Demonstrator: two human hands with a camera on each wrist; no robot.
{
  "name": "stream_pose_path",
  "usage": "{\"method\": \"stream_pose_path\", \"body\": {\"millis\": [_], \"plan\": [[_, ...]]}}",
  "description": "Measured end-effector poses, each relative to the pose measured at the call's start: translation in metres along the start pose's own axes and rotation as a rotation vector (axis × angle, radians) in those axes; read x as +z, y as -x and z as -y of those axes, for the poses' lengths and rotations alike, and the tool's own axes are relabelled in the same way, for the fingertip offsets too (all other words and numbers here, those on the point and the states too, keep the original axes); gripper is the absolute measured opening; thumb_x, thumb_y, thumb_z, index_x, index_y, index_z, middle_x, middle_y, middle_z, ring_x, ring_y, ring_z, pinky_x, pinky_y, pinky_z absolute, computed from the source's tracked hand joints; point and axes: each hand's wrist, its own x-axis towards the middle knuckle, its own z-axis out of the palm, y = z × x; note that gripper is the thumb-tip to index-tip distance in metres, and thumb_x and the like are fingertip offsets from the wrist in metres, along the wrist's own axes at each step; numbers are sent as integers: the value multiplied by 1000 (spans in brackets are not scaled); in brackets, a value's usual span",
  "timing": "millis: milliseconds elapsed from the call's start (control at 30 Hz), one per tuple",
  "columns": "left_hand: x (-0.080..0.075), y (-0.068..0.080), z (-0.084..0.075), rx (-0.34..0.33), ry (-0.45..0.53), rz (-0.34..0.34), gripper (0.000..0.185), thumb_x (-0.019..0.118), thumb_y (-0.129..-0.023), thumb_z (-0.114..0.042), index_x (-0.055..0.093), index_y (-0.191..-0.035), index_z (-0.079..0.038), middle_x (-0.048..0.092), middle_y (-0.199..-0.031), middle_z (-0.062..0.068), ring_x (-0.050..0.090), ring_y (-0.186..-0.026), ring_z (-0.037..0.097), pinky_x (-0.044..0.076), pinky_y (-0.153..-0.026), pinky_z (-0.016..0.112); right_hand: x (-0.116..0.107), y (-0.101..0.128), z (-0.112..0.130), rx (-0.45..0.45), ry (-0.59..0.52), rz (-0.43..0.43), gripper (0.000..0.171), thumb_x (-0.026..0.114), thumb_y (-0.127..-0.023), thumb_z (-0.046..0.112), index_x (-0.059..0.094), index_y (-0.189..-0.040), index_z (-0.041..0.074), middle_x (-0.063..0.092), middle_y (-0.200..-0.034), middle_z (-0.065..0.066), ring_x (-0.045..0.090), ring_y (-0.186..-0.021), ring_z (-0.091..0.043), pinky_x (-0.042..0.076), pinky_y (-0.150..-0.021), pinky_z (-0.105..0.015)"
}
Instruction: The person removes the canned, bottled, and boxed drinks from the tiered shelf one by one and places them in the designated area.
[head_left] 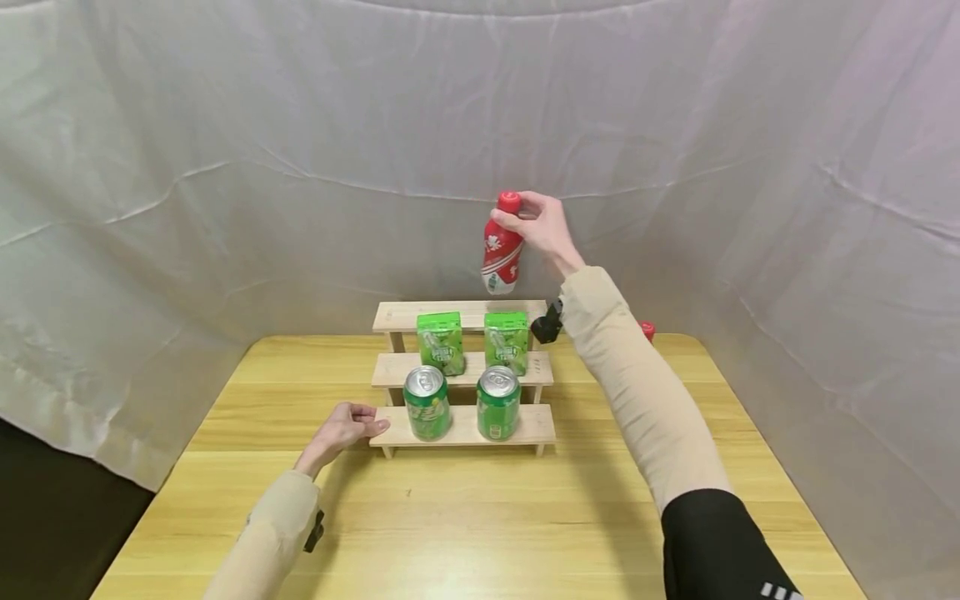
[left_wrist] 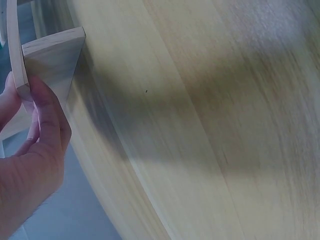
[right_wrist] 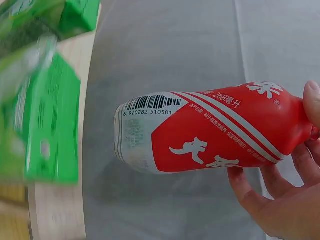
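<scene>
Biggest thing here is the pale, wrinkled curtain (head_left: 420, 100) hanging round the back and sides. Next up, a wood-grain tabletop (head_left: 465, 525), and near the middle of its far edge sits a three-tier wooden stand (head_left: 463, 423).

Then the hands, coming in from the near edge in beige sleeves (head_left: 645, 383). The left hand (head_left: 343, 432) has the left end of the stand's bottom board pinched, thumb on one face, fingers on the other. The right hand (head_left: 543, 225) is wrapped around the neck of a red-and-white bottle (head_left: 502, 250), which is up in the air just above the top tier, slightly tilted and not touching it. From the right wrist you can read a barcode and "268毫升" on it.

Smaller stuff: two green soda cans (head_left: 427, 404) upright on the bottom tier, a bit apart, and two green cartons (head_left: 441, 343) upright on the middle one, roughly lined up behind them. Tiniest: little black wrist cameras (head_left: 548, 323), plus a red cap (head_left: 647, 329) toward the tabletop's far right corner, whatever's under it mostly hidden by the right sleeve.
</scene>
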Motion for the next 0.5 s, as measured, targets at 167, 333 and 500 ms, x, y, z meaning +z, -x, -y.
{"method": "stream_pose_path", "body": {"millis": [167, 333, 500], "plan": [[1, -1, 0, -1, -3, 1, 55, 72, -92, -14, 49, -129, 20, 63, -109, 23, 61, -92, 19, 57, -84, 28, -28, 4, -8, 10, 24, -49, 47, 75, -91, 21, 63, -133, 3, 67, -129, -15, 64, -110, -20, 52, -97, -32], [2, -1, 1, 3, 4, -2, 54, 73, -91, -14, 51, -128, 19, 63, -108, 21, 61, -92, 19, 56, -85, 29, -56, 8, -23, 11, 16, -86, 46, 76, -90, 21, 64, -129, 2, 72, -109, 1, 64, -94, -6, 51, -86, -24], [3, 0, 0, 5, 1, 3, 56, 73, -91, -14, 50, -129, 20, 62, -111, 24, 61, -95, 21, 56, -89, 32, -80, 15, -38, 60, 77, -124, 50, 76, -90, 28, 63, -132, 5, 70, -113, 1, 61, -94, -5, 50, -89, -26]]}}
